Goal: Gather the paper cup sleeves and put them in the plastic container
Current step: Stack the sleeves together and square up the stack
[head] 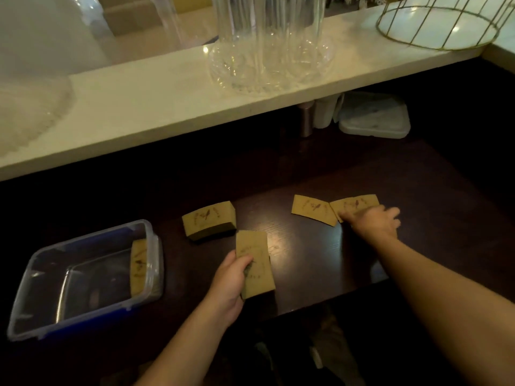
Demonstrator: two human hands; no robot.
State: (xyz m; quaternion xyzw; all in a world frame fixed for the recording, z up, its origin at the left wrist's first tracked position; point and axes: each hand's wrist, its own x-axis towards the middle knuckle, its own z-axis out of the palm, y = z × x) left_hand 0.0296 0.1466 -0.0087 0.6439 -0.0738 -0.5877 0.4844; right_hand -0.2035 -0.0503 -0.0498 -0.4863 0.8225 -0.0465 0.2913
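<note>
A clear plastic container (50,307) with blue trim sits at the left of the dark table, and one brown paper sleeve (138,267) leans inside its right wall. My left hand (230,282) grips a flat brown sleeve (257,267) just above the table. Another sleeve (209,221), partly puffed open, lies beyond it. Two more sleeves lie at the right: one (313,209) is free, the other (355,204) is under the fingers of my right hand (374,222), which presses on its lower edge.
A white counter (167,107) overhangs the back of the table, carrying a ribbed glass vase (267,45) and a gold wire basket (443,23). Under it stand a lidded plastic box (374,118) and a small metal cylinder (306,118).
</note>
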